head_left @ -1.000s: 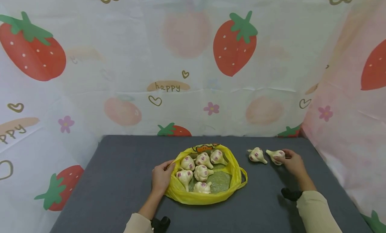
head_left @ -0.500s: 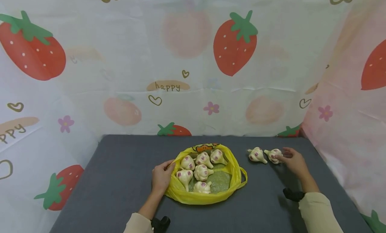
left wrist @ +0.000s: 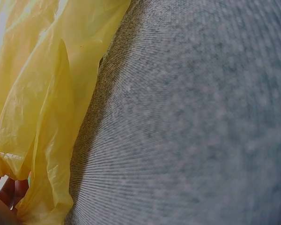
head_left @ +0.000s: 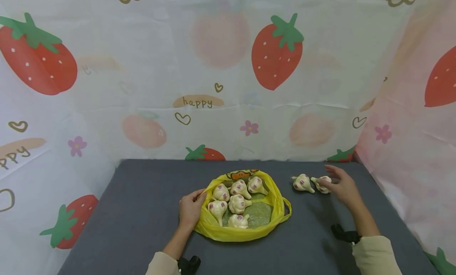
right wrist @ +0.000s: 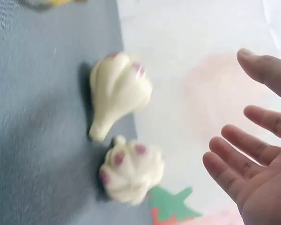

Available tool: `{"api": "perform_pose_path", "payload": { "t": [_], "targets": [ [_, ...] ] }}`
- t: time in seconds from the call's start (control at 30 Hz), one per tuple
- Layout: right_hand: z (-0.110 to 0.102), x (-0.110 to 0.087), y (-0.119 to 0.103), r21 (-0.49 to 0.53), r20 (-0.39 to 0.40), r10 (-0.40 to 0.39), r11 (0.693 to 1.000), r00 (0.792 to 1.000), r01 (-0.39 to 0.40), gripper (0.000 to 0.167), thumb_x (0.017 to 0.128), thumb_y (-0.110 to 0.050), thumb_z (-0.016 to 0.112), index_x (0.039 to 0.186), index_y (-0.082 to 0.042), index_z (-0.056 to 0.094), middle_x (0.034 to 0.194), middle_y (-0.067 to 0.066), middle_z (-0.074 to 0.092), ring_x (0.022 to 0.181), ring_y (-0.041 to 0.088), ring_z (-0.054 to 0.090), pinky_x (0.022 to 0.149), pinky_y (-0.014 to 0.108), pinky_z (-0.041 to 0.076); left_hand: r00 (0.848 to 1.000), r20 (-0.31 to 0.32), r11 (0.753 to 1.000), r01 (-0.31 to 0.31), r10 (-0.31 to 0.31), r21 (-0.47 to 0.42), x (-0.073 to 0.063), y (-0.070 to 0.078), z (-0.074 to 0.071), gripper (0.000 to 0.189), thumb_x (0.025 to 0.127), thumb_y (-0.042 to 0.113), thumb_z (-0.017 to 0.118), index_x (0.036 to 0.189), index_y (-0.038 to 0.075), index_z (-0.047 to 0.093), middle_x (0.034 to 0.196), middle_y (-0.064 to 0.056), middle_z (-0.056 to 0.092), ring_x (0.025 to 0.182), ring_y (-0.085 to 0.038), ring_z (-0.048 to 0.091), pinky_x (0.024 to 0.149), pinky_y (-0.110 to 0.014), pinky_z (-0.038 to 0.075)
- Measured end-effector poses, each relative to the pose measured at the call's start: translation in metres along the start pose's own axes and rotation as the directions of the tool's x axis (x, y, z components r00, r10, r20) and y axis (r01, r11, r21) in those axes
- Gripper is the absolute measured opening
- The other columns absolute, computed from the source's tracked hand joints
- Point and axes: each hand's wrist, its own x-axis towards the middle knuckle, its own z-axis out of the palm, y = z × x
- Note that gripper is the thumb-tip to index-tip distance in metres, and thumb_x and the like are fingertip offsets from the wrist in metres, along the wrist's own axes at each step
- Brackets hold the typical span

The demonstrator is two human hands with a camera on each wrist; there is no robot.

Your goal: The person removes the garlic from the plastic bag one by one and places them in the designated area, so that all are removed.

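Note:
A yellow plastic bag (head_left: 242, 236) lies with its mouth wide open in the middle of the table. Several white garlic bulbs (head_left: 239, 204) with purple patches sit inside it. My left hand (head_left: 190, 209) pinches the bag's left rim; in the left wrist view, fingers (left wrist: 19, 190) show at the yellow film (left wrist: 51, 131). Two more garlic bulbs lie side by side right of the bag: a left one (head_left: 303, 183) and a right one (head_left: 325, 186). My right hand (head_left: 344, 188), fingers and thumb spread, is beside the right bulb. The right wrist view shows the palm (right wrist: 264, 187) holding nothing.
The bag's loop handle (head_left: 287, 210) sticks out to the right, towards the two loose bulbs. A dark grey cloth covers the table (head_left: 149, 203). Strawberry-printed sheets (head_left: 156, 69) hang behind the table and along its sides.
My right hand has nudged the right garlic bulb slightly left, towards the other loose one, then let go and spread its fingers. The left hand and the bag stay in place.

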Motion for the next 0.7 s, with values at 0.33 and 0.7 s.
{"api": "perform_pose_path", "payload": {
  "t": [0.33, 0.7],
  "targets": [
    [0.023, -0.009, -0.027, 0.031, 0.018, -0.146, 0.989, 0.989, 0.146, 0.065, 0.091, -0.026, 0.069, 0.144, 0.001, 0.042, 0.139, 0.027, 0.047, 0.126, 0.044, 0.047, 0.1, 0.059, 0.042, 1.0, 0.003, 1.0, -0.001, 0.001, 0.003, -0.001, 0.0, 0.0, 0.022, 0.092, 0.022, 0.069, 0.107, 0.009, 0.077, 0.102, -0.01, 0.076, 0.087, -0.022, 0.071, 0.066, -0.018, 0.05],
    [0.049, -0.015, -0.043, 0.098, 0.076, -0.301, 0.951, 0.951, 0.293, 0.059, 0.09, -0.022, 0.071, 0.14, -0.001, 0.048, 0.137, 0.023, 0.052, 0.12, 0.042, 0.052, 0.095, 0.058, 0.046, 1.0, 0.001, 1.0, -0.006, 0.006, -0.006, -0.001, 0.0, 0.0, 0.022, 0.092, 0.021, 0.068, 0.108, 0.009, 0.077, 0.102, -0.011, 0.076, 0.09, -0.023, 0.071, 0.067, -0.019, 0.051]
  ]
}}
